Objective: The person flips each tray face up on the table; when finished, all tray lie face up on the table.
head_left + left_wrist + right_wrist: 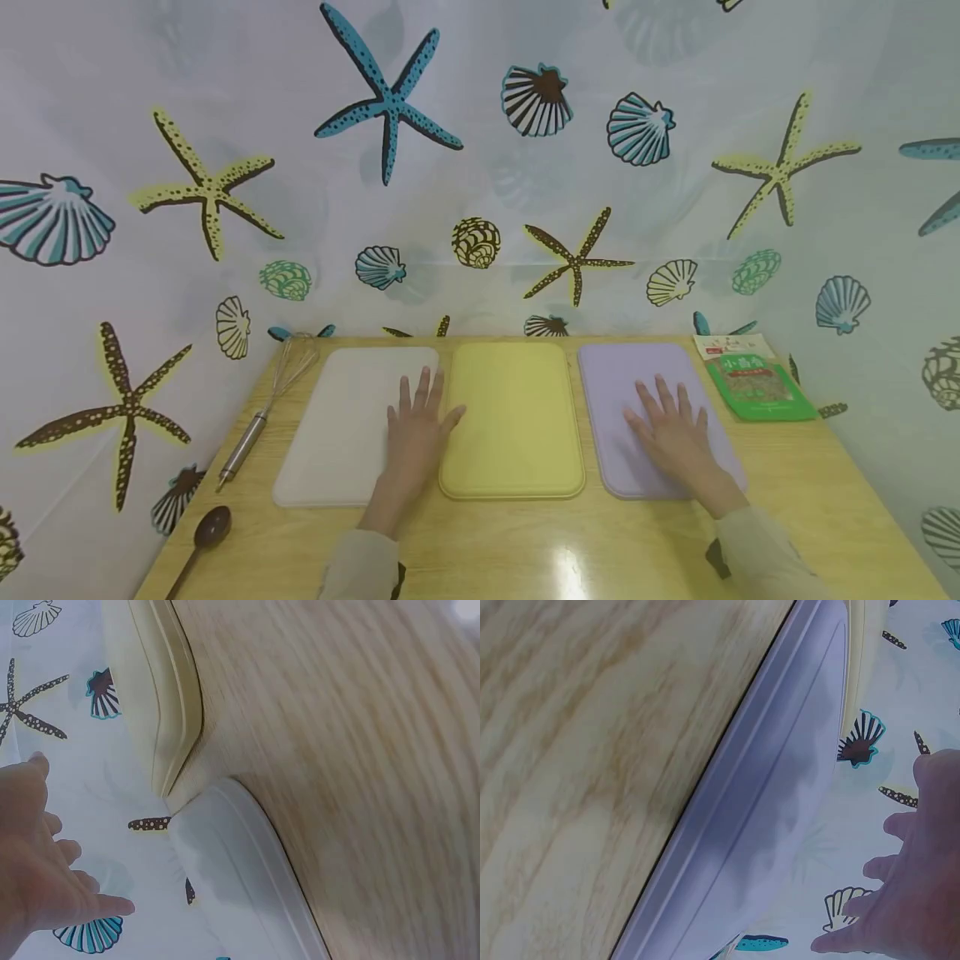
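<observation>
Three cutting boards lie side by side: a white board, a yellow board and a purple board. My left hand, fingers spread and straight, is over the right edge of the white board, its thumb reaching over the yellow board's left edge. With spread fingers too, my right hand is over the purple board. Both hands hold nothing. In the left wrist view the left hand appears raised above the white board; likewise the right hand beside the purple board.
A whisk lies left of the white board, and a dark brown spoon is nearer the front. At the back right is a green food packet. A cloth printed with starfish and shells surrounds the wooden table.
</observation>
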Demonstrator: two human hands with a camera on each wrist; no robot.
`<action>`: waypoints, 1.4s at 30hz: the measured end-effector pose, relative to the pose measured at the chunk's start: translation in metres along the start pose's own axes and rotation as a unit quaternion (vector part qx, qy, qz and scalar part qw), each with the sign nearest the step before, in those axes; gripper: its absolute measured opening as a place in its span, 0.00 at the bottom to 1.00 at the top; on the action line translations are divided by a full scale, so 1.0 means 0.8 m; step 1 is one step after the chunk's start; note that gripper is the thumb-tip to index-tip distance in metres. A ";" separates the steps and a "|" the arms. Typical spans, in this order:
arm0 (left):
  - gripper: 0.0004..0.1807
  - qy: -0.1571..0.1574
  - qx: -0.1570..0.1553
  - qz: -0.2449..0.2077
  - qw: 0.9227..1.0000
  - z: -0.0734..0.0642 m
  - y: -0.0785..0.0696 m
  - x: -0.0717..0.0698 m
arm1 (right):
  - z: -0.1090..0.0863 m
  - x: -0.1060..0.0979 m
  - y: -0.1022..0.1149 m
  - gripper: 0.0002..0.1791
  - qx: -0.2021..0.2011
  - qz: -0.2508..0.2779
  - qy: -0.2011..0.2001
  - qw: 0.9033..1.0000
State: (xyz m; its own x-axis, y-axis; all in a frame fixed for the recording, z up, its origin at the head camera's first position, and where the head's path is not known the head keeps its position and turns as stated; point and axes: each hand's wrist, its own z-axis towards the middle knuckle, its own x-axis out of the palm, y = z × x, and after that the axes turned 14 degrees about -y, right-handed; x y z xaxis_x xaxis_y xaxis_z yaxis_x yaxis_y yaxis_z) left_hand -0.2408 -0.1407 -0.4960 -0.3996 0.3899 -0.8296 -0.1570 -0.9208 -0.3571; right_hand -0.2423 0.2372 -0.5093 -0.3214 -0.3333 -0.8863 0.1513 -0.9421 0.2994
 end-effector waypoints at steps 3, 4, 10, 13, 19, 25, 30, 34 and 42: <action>0.39 -0.009 0.000 -0.012 1.000 0.005 -0.006 0.009 | 0.003 -0.002 -0.006 0.36 0.002 0.003 -0.004 1.000; 0.39 -0.011 0.001 -0.016 1.000 0.006 -0.008 0.012 | 0.003 -0.003 -0.008 0.35 0.003 0.004 -0.006 1.000; 0.38 -0.015 0.029 -0.019 0.999 0.010 -0.032 0.029 | 0.003 -0.006 -0.020 0.35 0.015 -0.001 -0.004 1.000; 0.37 -0.013 0.047 -0.005 0.999 0.010 -0.046 0.037 | 0.002 -0.007 -0.026 0.35 0.019 -0.006 -0.001 1.000; 0.37 -0.004 0.055 -0.009 0.998 0.013 -0.080 0.045 | 0.000 -0.009 -0.035 0.36 0.028 -0.012 0.005 1.000; 0.37 0.006 0.054 -0.033 0.998 0.018 -0.112 0.054 | 0.002 -0.015 -0.039 0.35 0.029 -0.009 -0.002 1.000; 0.37 0.024 0.054 -0.043 0.997 0.020 -0.135 0.062 | 0.001 -0.013 -0.047 0.37 0.034 -0.011 0.000 0.999; 0.37 0.035 0.064 -0.047 0.996 0.018 -0.152 0.067 | 0.000 -0.010 -0.056 0.37 0.040 -0.012 0.005 0.999; 0.37 0.042 0.089 -0.045 0.994 0.021 -0.185 0.084 | 0.003 -0.007 -0.074 0.38 0.048 -0.017 -0.001 0.999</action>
State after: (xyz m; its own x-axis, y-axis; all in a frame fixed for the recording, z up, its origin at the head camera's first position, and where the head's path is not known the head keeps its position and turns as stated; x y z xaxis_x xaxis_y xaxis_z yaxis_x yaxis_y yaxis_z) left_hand -0.2598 0.0212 -0.4914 -0.3006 0.4642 -0.8332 -0.3491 -0.8665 -0.3568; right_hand -0.2513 0.2944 -0.5211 -0.3269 -0.3005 -0.8960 0.0502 -0.9523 0.3010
